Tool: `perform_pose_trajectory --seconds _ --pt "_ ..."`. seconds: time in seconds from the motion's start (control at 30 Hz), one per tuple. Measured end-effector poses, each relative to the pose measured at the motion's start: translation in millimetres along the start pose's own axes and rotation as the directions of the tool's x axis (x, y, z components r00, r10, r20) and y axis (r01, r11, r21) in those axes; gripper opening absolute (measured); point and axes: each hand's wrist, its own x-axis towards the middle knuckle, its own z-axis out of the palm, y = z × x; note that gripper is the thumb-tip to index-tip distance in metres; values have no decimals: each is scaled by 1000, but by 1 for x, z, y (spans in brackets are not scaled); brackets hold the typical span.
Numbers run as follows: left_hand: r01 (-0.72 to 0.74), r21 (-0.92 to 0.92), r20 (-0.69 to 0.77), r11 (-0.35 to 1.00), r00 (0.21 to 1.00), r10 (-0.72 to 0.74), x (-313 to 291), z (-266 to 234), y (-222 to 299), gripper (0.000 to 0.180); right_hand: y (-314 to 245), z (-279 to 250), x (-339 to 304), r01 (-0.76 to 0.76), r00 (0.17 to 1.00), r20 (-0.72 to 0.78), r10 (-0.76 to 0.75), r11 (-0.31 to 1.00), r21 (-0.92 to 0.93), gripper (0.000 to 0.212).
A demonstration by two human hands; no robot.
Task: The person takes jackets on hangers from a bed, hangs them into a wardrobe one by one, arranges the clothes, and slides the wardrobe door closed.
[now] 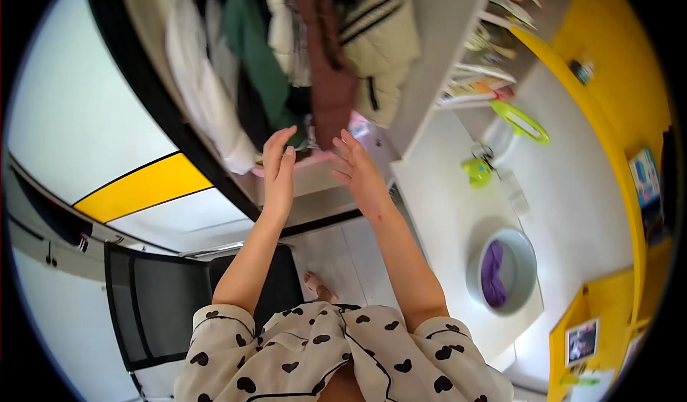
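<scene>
Both my arms reach forward toward an open wardrobe with hanging clothes. My left hand is raised with fingers stretched, holding nothing, just in front of a dark green garment. My right hand has its fingers apart and nothing in them, near the lower end of a maroon garment. To the left of these hangs a white garment, and to the right a cream padded jacket with dark stripes. Whether any fingertip touches the clothes I cannot tell.
On the white desk at right stand a grey-blue basin with a purple cloth in it, a small green object and a green-framed lamp or mirror. A black mesh chair stands close at left, beside a sliding door.
</scene>
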Motion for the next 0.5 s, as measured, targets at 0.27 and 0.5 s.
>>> perform_pose_trajectory --seconds 0.27,0.5 --pt "287 -269 527 920 843 -109 -110 166 53 30 -56 -129 -206 113 873 -474 -114 993 -31 68" --pt "442 -122 825 889 544 -157 -200 284 91 28 -50 -216 -361 39 608 -793 -40 999 -21 66"
